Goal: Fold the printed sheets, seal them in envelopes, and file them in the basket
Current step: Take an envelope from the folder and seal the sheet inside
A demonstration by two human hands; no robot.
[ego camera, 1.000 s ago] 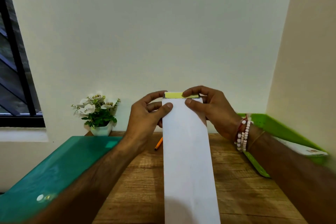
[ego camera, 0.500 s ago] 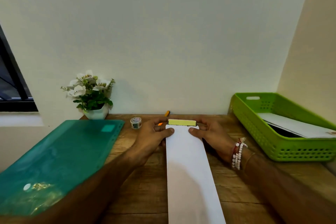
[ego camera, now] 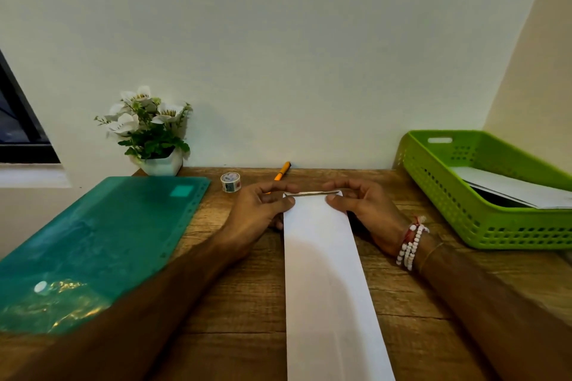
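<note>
Wooden counter [ego camera: 247, 303], seen from the head camera. A teal plastic folder [ego camera: 93, 241] lies flat on the left of it. The green basket [ego camera: 439, 195] stands at the far right against the wall, with white sheets [ego camera: 510, 187] already lying in it.

The long white envelope [ego camera: 322, 272] lies flat at centre. Its long axis runs near to far, from the lower edge of the view to the two hands. It lies between the forearms and well apart from the basket.

The left hand [ego camera: 260, 210] and right hand [ego camera: 365, 207] meet at the envelope's far end. Each pinches a far corner, thumb on the top face and fingers curled over the far edge. The flap [ego camera: 312, 193] shows there only as a thin line between the fingertips, nearly folded down; whether it is stuck cannot be told.

The step in hand appears to be sealing. The coming move would press toward the near side, across the short axis, with both hands equally close. For filing, the basket lies to the right, so the right hand is the nearer.

A tape roll [ego camera: 230, 182] and an orange pen [ego camera: 282, 171] lie just beyond the left hand.
</note>
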